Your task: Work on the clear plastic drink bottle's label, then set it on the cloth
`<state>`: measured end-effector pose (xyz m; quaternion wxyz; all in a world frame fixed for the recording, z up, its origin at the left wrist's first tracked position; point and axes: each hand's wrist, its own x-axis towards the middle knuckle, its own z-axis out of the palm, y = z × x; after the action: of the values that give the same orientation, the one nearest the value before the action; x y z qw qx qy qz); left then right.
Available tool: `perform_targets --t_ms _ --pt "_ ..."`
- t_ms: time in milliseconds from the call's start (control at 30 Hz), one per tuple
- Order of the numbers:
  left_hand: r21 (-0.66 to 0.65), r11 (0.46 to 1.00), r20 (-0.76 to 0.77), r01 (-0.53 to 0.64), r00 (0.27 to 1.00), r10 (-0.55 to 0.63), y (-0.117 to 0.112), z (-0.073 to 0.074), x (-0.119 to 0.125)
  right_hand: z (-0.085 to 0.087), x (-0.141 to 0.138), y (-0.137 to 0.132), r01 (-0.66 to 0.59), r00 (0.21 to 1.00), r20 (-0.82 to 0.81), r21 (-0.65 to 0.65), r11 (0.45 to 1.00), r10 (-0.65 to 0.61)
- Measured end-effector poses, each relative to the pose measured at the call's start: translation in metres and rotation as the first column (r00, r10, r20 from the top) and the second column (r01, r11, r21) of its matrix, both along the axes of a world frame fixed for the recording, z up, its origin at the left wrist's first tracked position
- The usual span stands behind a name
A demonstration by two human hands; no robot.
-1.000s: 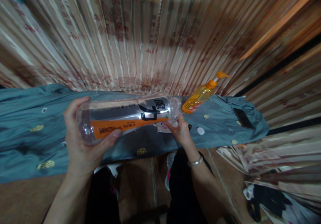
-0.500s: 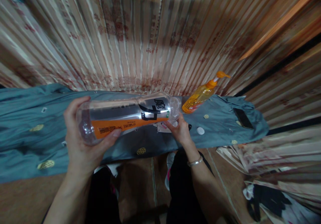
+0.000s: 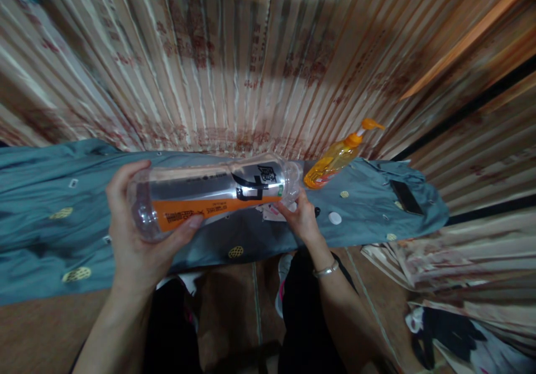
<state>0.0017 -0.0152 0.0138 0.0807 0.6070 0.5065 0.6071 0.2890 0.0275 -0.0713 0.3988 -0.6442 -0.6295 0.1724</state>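
Note:
A clear plastic bottle (image 3: 218, 192) with a silver and orange label lies sideways in the air between both hands. My left hand (image 3: 144, 243) wraps round its base at the left, thumb along the orange part of the label. At the other end, my right hand (image 3: 302, 215) pinches the bottle's neck; its farther fingers are hidden behind the neck. Beyond that hand, on the cloth, stands an orange pump bottle (image 3: 333, 162) of yellow liquid. A white round cap (image 3: 334, 218) lies to the right of my right hand.
A teal patterned cloth (image 3: 92, 217) covers the long narrow surface. A black phone (image 3: 406, 197) rests near its right end, and a white paper piece (image 3: 273, 213) lies below the bottle. Pleated curtains (image 3: 209, 56) hang right behind. Dark and white items (image 3: 456, 337) sit on the floor at lower right.

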Motion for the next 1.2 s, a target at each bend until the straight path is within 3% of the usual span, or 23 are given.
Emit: perform_targets --t_ms 1200 --pt "-0.057 0.998 0.05 0.013 0.999 -0.01 0.0019 -0.0063 -0.001 0.0008 -0.0036 -0.0017 0.027 1.0 0.003 -0.001 1.0 -0.027"
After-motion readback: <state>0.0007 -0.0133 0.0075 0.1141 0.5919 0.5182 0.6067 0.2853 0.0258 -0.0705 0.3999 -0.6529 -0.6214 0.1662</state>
